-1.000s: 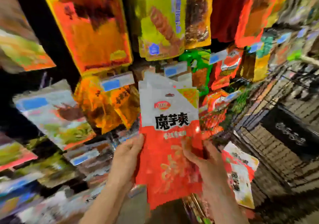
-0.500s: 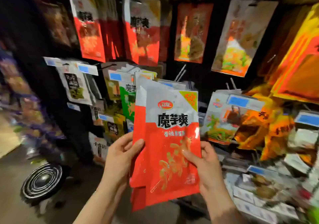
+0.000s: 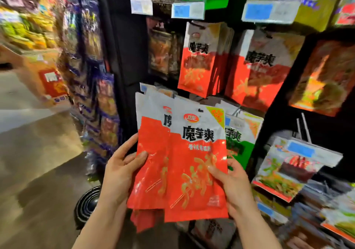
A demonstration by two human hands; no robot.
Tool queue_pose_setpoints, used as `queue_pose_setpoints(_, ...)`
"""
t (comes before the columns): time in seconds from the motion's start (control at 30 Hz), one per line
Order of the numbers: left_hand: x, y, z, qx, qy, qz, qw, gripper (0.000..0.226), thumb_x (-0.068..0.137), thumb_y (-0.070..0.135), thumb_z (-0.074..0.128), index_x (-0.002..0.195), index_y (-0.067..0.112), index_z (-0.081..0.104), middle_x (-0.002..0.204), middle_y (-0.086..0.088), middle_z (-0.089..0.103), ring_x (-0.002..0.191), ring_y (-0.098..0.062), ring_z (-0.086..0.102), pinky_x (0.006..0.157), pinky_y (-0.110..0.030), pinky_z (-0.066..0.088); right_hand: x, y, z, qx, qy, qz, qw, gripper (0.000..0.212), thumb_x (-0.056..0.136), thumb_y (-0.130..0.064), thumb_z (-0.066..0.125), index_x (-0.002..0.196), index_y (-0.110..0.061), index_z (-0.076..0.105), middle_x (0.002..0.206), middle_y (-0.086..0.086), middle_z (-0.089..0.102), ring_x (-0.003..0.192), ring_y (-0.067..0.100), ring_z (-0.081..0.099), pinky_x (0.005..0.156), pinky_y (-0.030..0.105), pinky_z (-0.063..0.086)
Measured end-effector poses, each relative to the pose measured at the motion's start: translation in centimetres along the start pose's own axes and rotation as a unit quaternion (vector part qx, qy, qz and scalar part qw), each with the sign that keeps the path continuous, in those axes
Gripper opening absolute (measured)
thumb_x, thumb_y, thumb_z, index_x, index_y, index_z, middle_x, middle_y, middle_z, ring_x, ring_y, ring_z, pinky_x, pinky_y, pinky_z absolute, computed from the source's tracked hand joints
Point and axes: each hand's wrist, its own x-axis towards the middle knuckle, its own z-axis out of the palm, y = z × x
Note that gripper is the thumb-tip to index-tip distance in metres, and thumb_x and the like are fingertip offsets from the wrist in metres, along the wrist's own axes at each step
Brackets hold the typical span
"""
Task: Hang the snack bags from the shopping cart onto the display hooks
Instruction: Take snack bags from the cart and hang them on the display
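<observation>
- Snack bags (image 3: 194, 164), a fanned stack of red-and-white packets, sit in front of the rack at chest height, held between both hands.
- Left hand (image 3: 123, 173) is closed on the stack's left edge, thumb across the front of the rear packets.
- Right hand (image 3: 233, 187) is closed on the right edge, thumb pressed on the front packet.
- Step in hand, as I judge it: carrying the stack to its slot; none of these packets is on a hook yet.
- Matching hung bags (image 3: 199, 60) of the same print hang just above and behind the stack, so that row looks like the target.
- Next move likely calls for separating the front packet, finding its small punched hole near the top edge, and threading it over a hook tip; the hooks themselves are hard to make out.
- Display rack (image 3: 124, 43) is dark, crowded with hanging packets and blue price tags (image 3: 187, 10).
- Shop floor (image 3: 32, 152) at left is bare and greyish; the shopping cart is not in view.
</observation>
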Motion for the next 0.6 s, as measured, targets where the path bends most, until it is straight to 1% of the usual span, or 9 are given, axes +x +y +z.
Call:
queue_pose_setpoints(0.03, 0.8, 0.4, 0.0, -0.001, -0.007, 0.007, 1.000, 0.052, 0.060, 0.010, 0.076, 0.109, 0.024, 0.065, 0.073, -0.008, 0.074, 0.059, -0.017, 0.070, 0.053, -0.027, 0.057, 1.0, -0.5, 0.5, -0.004, 0.006, -0.012, 1.000, 0.032, 0.070, 0.000, 0.078, 0.087, -0.009, 0.054, 0.086, 0.029, 0.067, 0.077, 0.033, 0.063, 0.084, 0.062, 0.049)
queue_pose_setpoints(0.1, 2.4, 0.9, 0.0, 0.013, -0.014, 0.016, 1.000, 0.044, 0.068, 0.003, 0.065, 0.108, 0.023, 0.065, 0.072, -0.009, 0.074, 0.058, -0.017, 0.069, 0.053, -0.027, 0.056, 3.3, -1.7, 1.1, -0.005, 0.018, -0.048, 0.999, 0.027, 0.077, 0.007, 0.070, 0.086, -0.012, 0.053, 0.078, 0.015, 0.069, 0.071, 0.028, 0.064, 0.079, 0.055, 0.052)
queue_pose_setpoints(0.17, 3.8, 1.4, 0.0, 0.025, -0.009, 0.025, 0.999, 0.048, 0.064, 0.008, 0.070, 0.109, 0.024, 0.066, 0.076, -0.011, 0.074, 0.060, -0.019, 0.070, 0.054, -0.028, 0.057, 5.5, -3.1, 2.0, 0.004, 0.014, -0.080, 0.997, 0.027, 0.079, 0.006, 0.069, 0.088, -0.015, 0.054, 0.076, 0.009, 0.071, 0.069, 0.026, 0.066, 0.075, 0.050, 0.053)
queue_pose_setpoints(0.2, 4.4, 1.8, 0.0, 0.028, -0.004, 0.029, 0.999, 0.051, 0.060, 0.011, 0.072, 0.110, 0.024, 0.066, 0.078, -0.012, 0.074, 0.062, -0.019, 0.071, 0.055, -0.029, 0.057, 6.6, -3.8, 2.5, 0.013, 0.010, -0.092, 0.996, 0.027, 0.080, 0.005, 0.068, 0.089, -0.016, 0.055, 0.076, 0.007, 0.072, 0.070, 0.027, 0.066, 0.076, 0.050, 0.054)
queue_pose_setpoints(0.27, 5.9, 2.3, -0.3, 0.034, 0.007, 0.034, 0.999, 0.048, 0.064, 0.008, 0.070, 0.109, 0.024, 0.066, 0.079, -0.013, 0.074, 0.062, -0.020, 0.071, 0.055, -0.029, 0.058, 8.9, -5.4, 3.6, 0.028, 0.009, -0.106, 0.994, 0.027, 0.080, 0.004, 0.069, 0.087, -0.018, 0.056, 0.073, 0.004, 0.072, 0.073, 0.027, 0.065, 0.080, 0.053, 0.053)
queue_pose_setpoints(0.4, 8.4, 3.0, -0.7, 0.049, 0.007, 0.046, 0.998, 0.045, 0.070, 0.002, 0.063, 0.109, 0.025, 0.066, 0.084, -0.016, 0.074, 0.063, -0.022, 0.071, 0.053, -0.029, 0.057, 13.2, -9.0, 6.4, 0.029, -0.006, -0.147, 0.989, 0.027, 0.079, 0.003, 0.070, 0.089, -0.017, 0.057, 0.085, 0.009, 0.069, 0.079, 0.027, 0.064, 0.084, 0.054, 0.052)
queue_pose_setpoints(0.47, 9.3, 3.0, -0.6, 0.044, 0.012, 0.052, 0.998, 0.044, 0.072, 0.000, 0.061, 0.108, 0.026, 0.067, 0.081, -0.015, 0.074, 0.061, -0.022, 0.071, 0.052, -0.029, 0.057, 14.9, -10.6, 7.7, 0.026, -0.009, -0.171, 0.985, 0.028, 0.079, 0.005, 0.070, 0.086, -0.018, 0.056, 0.084, 0.008, 0.068, 0.077, 0.024, 0.064, 0.083, 0.050, 0.053)
queue_pose_setpoints(0.53, 10.5, 3.0, -0.7, 0.037, 0.019, 0.054, 0.998, 0.043, 0.076, -0.002, 0.060, 0.108, 0.026, 0.066, 0.078, -0.013, 0.074, 0.061, -0.022, 0.071, 0.051, -0.029, 0.057, 16.3, -12.1, 8.8, 0.023, -0.003, -0.187, 0.982, 0.030, 0.079, 0.006, 0.069, 0.086, -0.020, 0.055, 0.080, 0.003, 0.067, 0.070, 0.017, 0.064, 0.077, 0.042, 0.054)
queue_pose_setpoints(0.6, 11.7, 2.9, -0.8, 0.036, 0.017, 0.052, 0.998, 0.044, 0.078, -0.002, 0.059, 0.111, 0.026, 0.065, 0.079, -0.012, 0.075, 0.063, -0.022, 0.071, 0.053, -0.030, 0.057, 17.4, -13.5, 9.9, 0.012, 0.006, -0.194, 0.981, 0.029, 0.080, 0.003, 0.070, 0.090, -0.021, 0.056, 0.081, 0.000, 0.067, 0.069, 0.014, 0.066, 0.070, 0.037, 0.056)
